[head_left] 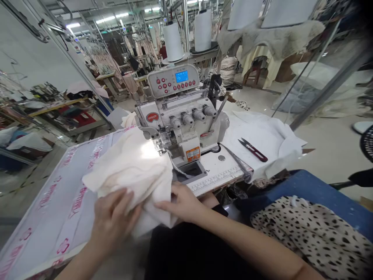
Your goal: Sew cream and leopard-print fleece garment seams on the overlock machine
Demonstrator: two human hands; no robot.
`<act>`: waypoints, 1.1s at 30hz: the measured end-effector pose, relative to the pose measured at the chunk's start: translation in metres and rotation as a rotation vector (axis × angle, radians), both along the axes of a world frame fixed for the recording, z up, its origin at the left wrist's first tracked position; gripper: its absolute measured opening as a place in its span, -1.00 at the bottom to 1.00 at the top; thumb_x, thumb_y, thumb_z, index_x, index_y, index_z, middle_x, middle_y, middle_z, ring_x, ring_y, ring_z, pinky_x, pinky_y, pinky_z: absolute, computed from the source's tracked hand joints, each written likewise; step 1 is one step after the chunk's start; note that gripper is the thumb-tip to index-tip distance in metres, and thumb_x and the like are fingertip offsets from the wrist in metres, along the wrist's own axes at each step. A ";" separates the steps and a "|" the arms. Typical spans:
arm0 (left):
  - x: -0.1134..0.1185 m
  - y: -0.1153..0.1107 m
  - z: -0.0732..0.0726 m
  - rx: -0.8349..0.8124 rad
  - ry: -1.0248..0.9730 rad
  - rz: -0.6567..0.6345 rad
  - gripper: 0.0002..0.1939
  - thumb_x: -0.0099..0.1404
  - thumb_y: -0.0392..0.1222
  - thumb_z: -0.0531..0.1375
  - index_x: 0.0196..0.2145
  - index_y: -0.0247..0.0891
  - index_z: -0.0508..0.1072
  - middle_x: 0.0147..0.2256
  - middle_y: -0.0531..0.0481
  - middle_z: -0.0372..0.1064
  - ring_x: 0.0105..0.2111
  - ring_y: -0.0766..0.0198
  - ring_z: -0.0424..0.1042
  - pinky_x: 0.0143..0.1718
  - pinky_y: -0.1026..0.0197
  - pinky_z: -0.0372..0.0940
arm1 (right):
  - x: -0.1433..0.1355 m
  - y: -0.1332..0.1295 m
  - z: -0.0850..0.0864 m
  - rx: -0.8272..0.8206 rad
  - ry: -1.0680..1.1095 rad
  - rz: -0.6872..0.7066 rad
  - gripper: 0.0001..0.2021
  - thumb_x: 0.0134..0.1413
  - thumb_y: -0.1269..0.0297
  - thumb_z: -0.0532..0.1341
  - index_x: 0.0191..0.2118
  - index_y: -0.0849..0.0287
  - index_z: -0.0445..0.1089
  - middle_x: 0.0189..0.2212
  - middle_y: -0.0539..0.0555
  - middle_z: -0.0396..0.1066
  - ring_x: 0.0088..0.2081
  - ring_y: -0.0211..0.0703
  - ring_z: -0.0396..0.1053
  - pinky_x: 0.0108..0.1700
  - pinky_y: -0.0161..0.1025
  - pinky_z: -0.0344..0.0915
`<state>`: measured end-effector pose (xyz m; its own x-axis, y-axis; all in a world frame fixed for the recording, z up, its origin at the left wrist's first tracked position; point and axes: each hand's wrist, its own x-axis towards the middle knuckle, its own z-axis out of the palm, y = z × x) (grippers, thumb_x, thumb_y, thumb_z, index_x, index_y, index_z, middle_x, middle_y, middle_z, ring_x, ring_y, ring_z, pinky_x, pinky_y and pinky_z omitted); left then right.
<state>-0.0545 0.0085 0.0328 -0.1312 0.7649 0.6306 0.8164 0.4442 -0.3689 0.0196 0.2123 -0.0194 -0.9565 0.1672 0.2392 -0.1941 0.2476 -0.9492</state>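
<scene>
The left hand (114, 217) and right hand (182, 204) gripped white fabric (136, 167) — beyond them stood a sewing machine (183, 116), scissors (253, 149) to its right.

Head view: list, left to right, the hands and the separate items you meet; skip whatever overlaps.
Left hand → right hand → thread snips with dark red handles → round black grille at the right edge.
</scene>
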 end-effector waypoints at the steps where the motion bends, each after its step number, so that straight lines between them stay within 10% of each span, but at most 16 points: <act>1: -0.005 -0.003 -0.004 -0.005 -0.051 0.021 -0.56 0.08 -0.34 0.25 -0.09 -0.36 0.21 -0.19 -0.31 0.26 -0.18 -0.02 0.31 -0.20 -0.03 0.26 | 0.000 -0.002 0.000 0.032 0.027 0.021 -0.81 -0.15 0.25 0.30 -0.53 0.23 0.31 -0.44 0.06 0.31 -0.30 -0.11 0.28 -0.25 -0.23 0.20; 5: -0.033 -0.013 0.011 -0.144 -0.339 -0.028 -0.69 0.23 -0.29 0.09 -0.05 -0.29 0.24 -0.11 -0.20 0.29 -0.06 0.07 0.29 -0.03 0.05 0.23 | 0.004 -0.001 0.003 -0.089 -0.050 0.142 -0.84 -0.10 0.30 0.23 -0.55 0.26 0.31 -0.45 0.03 0.30 -0.36 -0.19 0.26 -0.30 -0.29 0.18; 12: -0.047 -0.016 0.080 -0.349 -0.718 0.006 -0.73 0.26 -0.02 0.04 -0.14 -0.11 0.36 -0.07 0.04 0.34 -0.06 0.23 0.34 -0.15 0.34 0.29 | 0.006 -0.021 -0.001 -0.832 -0.438 0.456 -0.60 -0.34 0.18 0.36 -0.29 0.29 0.42 -0.37 0.06 0.40 -0.33 -0.17 0.34 -0.26 -0.25 0.24; 15: -0.032 0.000 0.099 -0.278 -0.765 0.077 -0.73 0.28 0.00 -0.02 -0.16 -0.12 0.33 -0.24 0.05 0.40 -0.28 0.28 0.41 -0.35 0.36 0.32 | 0.002 -0.033 -0.007 -0.838 -0.435 0.451 -0.61 -0.24 0.12 0.34 -0.27 0.28 0.44 -0.32 0.09 0.43 -0.26 -0.13 0.36 -0.15 -0.18 0.26; 19: 0.004 0.036 0.079 -0.228 -0.841 0.055 -0.75 0.31 0.00 -0.07 -0.37 -0.20 0.23 -0.59 0.09 0.28 -0.58 0.30 0.31 -0.59 0.31 0.21 | 0.004 -0.036 -0.010 -0.420 -0.221 0.281 -0.81 0.03 0.22 0.18 -0.29 0.22 0.44 -0.30 0.08 0.43 -0.20 -0.09 0.35 -0.09 -0.17 0.24; 24: 0.009 0.049 0.036 -0.284 -0.626 0.158 -0.53 0.17 0.05 0.12 -0.03 -0.23 0.20 -0.46 0.04 0.39 -0.53 0.20 0.39 -0.58 0.25 0.21 | 0.018 -0.021 -0.009 -0.185 -0.081 0.059 -0.85 0.06 0.33 0.14 -0.22 0.20 0.35 -0.36 0.01 0.39 -0.34 -0.19 0.31 -0.27 -0.29 0.25; 33: -0.009 0.068 0.039 -0.171 -0.321 -0.007 -0.85 0.25 -0.28 0.01 -0.22 -0.30 0.28 -0.33 -0.05 0.34 -0.35 0.24 0.37 -0.32 0.27 0.24 | 0.022 -0.011 -0.013 -0.133 0.114 0.012 -0.78 0.04 0.30 0.15 -0.56 0.22 0.20 -0.51 -0.02 0.19 -0.42 -0.26 0.19 -0.36 -0.34 0.15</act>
